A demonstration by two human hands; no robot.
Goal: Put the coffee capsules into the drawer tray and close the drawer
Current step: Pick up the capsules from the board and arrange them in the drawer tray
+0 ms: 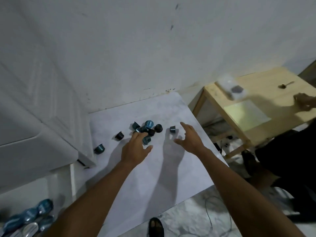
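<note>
Nearest me, at lower left below the table, I see packed capsules (pixel 29 218), blue and silver, side by side. They are too blurred for me to tell what holds them. A foot (pixel 155 226) stands just off the near edge of the white table (pixel 153 182).

Both my arms reach across that top. My left hand (pixel 135 148) has its fingers straight, tips on the near side of a heap of capsules (pixel 147 128) toward the far edge, gripping nothing. My right hand (pixel 189 137) hovers empty with fingers spread wide, just beside a lone capsule (pixel 173 129) right of the heap.

Left of the heap lie a black capsule (pixel 119 135) close by and a teal capsule (pixel 99 148) at the left edge. Beyond the right edge stands a wooden table (pixel 266 100) bearing a spoon (pixel 285 85), with another person's hand (pixel 306 101) over it.
</note>
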